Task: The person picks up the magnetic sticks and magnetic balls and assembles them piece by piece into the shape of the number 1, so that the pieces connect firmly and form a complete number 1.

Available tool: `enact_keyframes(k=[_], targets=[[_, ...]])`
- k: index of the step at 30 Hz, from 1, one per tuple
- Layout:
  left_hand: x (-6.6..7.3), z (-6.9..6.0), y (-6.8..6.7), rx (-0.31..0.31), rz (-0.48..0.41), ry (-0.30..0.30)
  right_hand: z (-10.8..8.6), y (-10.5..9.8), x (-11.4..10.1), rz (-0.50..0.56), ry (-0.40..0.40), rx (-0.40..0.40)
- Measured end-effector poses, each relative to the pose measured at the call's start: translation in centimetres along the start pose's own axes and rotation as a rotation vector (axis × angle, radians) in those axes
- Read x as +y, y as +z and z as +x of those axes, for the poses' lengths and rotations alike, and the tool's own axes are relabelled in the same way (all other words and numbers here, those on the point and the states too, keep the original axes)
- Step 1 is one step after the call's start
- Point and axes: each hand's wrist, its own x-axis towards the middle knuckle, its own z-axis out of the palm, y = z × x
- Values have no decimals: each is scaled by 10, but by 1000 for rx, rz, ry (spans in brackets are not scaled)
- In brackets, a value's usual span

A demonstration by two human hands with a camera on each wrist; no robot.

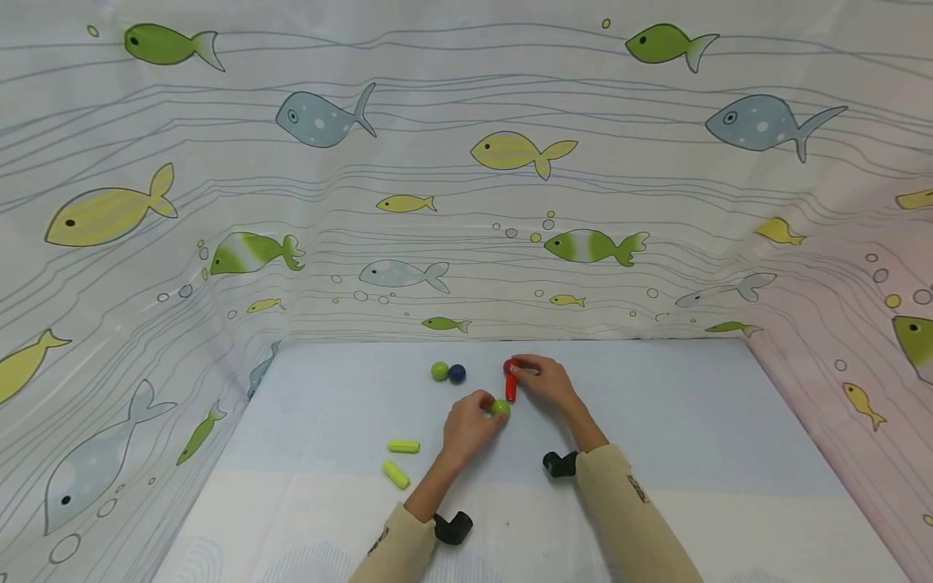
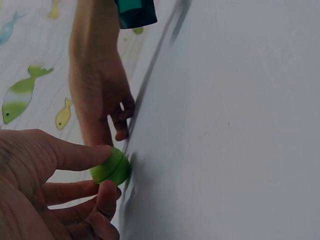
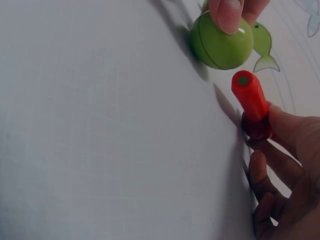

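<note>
My left hand (image 1: 466, 429) pinches a shiny green ball (image 1: 500, 407) between thumb and fingers. A seam line runs round this ball (image 3: 220, 42) in the right wrist view. To its right and farther back, my right hand (image 1: 548, 380) holds a red ball (image 3: 256, 129) with thumb and fingers. A short red stick (image 1: 511, 389) meets the red ball and points toward me; a green dot marks its near end. The stick's end and the green ball are close together but apart. My fingers cover part of both balls.
Another green ball (image 1: 440, 371) and a dark blue ball (image 1: 457, 373) sit side by side at the back of the table (image 1: 656, 421). Two yellow-green sticks (image 1: 403, 446) lie left of my left hand. A fish-patterned curtain (image 1: 466, 235) encloses the back and sides.
</note>
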Motion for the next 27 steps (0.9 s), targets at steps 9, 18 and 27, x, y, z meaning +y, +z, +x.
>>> enact_keyframes(k=[9, 18, 27], targets=[[-1, 4, 9, 0, -12, 25, 0, 0, 0, -9, 8, 5], [0, 6, 12, -3, -28, 15, 0, 0, 0, -26, 15, 1], [1, 6, 11, -2, -27, 12, -3, -3, 0, -32, -24, -13]])
